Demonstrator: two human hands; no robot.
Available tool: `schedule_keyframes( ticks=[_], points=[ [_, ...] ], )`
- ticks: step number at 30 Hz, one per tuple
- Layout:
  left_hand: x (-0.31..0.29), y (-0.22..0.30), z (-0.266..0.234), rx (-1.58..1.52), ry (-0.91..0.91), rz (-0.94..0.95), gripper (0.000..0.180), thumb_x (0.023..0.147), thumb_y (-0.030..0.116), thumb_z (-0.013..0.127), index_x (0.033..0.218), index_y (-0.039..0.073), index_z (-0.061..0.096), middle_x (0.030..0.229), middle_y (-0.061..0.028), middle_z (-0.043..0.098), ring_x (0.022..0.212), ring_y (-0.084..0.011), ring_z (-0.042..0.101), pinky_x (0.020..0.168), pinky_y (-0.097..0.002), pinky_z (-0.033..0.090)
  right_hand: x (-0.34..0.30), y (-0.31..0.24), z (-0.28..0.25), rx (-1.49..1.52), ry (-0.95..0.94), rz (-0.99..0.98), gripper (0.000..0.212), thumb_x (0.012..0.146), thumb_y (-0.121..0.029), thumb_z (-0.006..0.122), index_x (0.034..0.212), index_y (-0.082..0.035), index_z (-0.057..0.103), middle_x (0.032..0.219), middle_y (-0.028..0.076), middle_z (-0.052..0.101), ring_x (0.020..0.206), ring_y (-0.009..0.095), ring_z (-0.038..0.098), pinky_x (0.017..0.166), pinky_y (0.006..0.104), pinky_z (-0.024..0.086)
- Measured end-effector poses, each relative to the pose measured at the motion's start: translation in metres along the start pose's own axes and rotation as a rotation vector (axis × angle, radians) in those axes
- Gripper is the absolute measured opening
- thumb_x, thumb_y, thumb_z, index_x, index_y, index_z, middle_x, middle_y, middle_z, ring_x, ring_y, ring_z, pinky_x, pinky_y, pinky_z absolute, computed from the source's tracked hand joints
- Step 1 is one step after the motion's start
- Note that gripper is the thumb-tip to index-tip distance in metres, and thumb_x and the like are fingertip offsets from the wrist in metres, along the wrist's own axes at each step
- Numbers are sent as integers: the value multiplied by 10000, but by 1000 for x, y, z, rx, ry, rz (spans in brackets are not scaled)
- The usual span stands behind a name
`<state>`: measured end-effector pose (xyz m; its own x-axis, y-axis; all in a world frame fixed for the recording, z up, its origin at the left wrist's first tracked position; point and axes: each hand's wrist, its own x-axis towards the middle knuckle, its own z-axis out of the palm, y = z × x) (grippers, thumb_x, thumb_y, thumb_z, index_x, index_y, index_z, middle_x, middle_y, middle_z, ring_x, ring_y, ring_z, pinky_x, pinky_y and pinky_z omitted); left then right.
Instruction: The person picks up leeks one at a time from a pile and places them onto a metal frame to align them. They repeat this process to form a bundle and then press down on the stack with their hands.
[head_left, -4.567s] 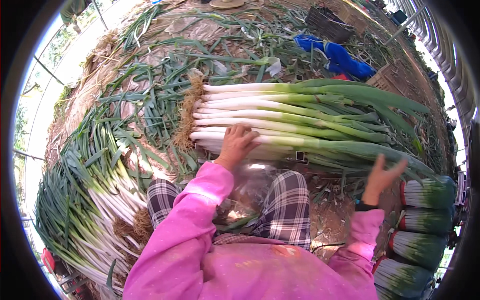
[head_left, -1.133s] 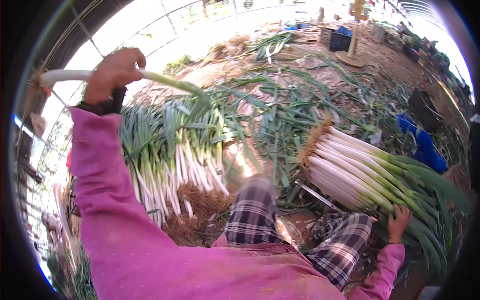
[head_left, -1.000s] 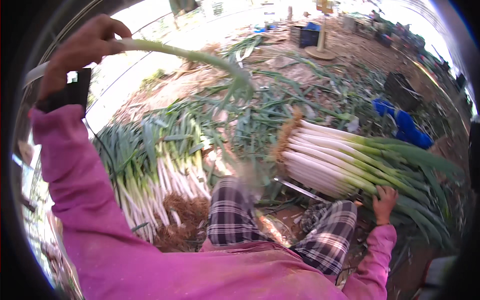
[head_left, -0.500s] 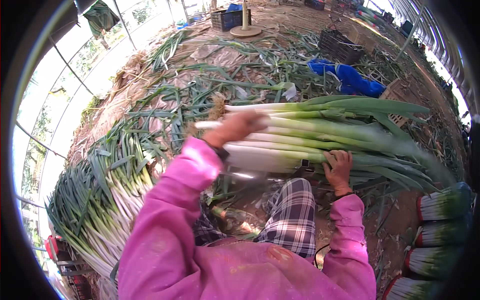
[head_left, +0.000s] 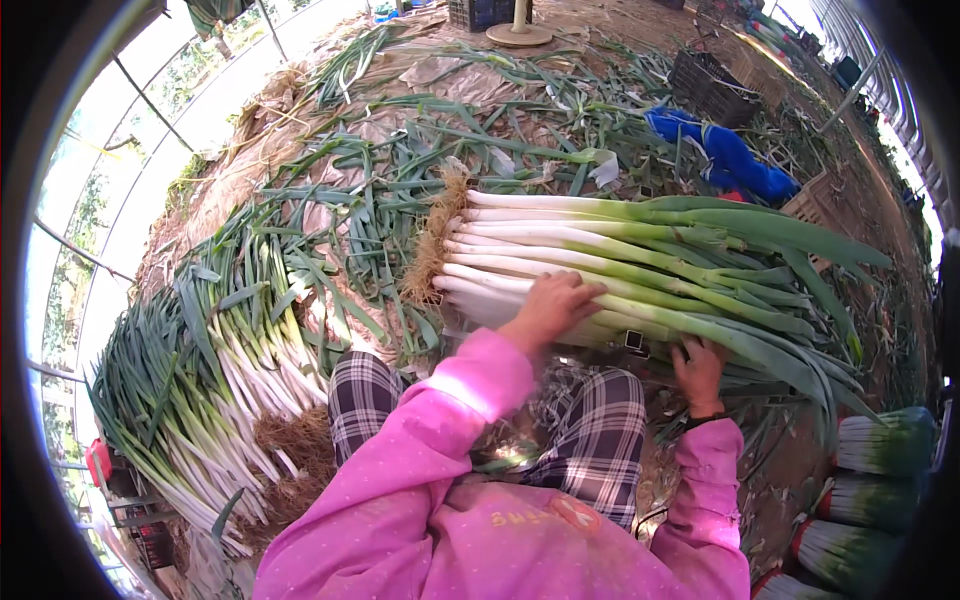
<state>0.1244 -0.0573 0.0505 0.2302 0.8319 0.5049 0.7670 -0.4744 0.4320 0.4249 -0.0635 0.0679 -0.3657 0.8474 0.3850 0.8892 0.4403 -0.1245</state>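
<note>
A row of long green onions (head_left: pixel 610 240) lies across in front of me, white stalks and roots (head_left: pixel 435 240) to the left, green leaves to the right. My left hand (head_left: pixel 555 308) bends its fingers over the nearest white stalks. At the near edge, my right hand (head_left: pixel 700 375) is closed on the lower leaves, its fingertips partly hidden under them. A small black square piece (head_left: pixel 636 341) shows between my hands, beneath the stalks. What supports the row is mostly hidden.
A big heap of untrimmed green onions (head_left: pixel 220 370) lies at my left. Tied bundles (head_left: pixel 870 500) are stacked at the lower right. Loose leaves litter the ground beyond, with a blue cloth (head_left: pixel 725 155), a dark crate (head_left: pixel 710 88) and a round-based post (head_left: pixel 519 35).
My left hand has come down and right from the root end onto the near stalks. A stalk now lies along the near side of the row. My right hand has shifted slightly down and right.
</note>
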Motion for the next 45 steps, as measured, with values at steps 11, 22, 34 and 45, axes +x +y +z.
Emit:
schedule_keyframes(
  ticks=[11, 22, 34, 45],
  points=[
    [-3, -19, 2, 25, 8, -66, 286, 804, 302, 665, 1067, 192, 657, 850, -66, 544, 838, -264, 546, 707, -396, 428, 6, -29, -19, -143, 330, -150, 433, 717, -205, 725, 1138, -203, 625, 1283, 67, 483, 1219, 285, 407, 974, 560, 295],
    [-22, -44, 1, 377, -167, -216, 444, 925, 394, 450, 1353, 277, 454, 1457, -50, 342, 1369, -302, 265, 1074, -589, 183, 35, -3, -15, -13, 4, -129, 466, 716, -307, 706, 1162, -215, 605, 1248, 17, 497, 1249, 235, 380, 1026, 664, 135],
    [-12, -38, 0, 287, -235, -261, 415, 945, 361, 411, 1347, 272, 465, 1462, -59, 341, 1370, -306, 261, 1088, -559, 181, -25, 22, -27, -129, 696, 604, 706, 855, -460, 568, 1417, -101, 337, 1478, 295, 147, 1351, 512, 110, 1007, 688, 132],
    [-9, -33, 10, 242, -243, -248, 402, 949, 331, 416, 1337, 254, 484, 1469, -68, 333, 1376, -306, 248, 1096, -541, 157, -27, 82, 4, -85, 604, 622, 726, 831, -332, 597, 1357, 77, 307, 1436, 327, 207, 1295, 548, 203, 1072, 537, 221]
  ],
)
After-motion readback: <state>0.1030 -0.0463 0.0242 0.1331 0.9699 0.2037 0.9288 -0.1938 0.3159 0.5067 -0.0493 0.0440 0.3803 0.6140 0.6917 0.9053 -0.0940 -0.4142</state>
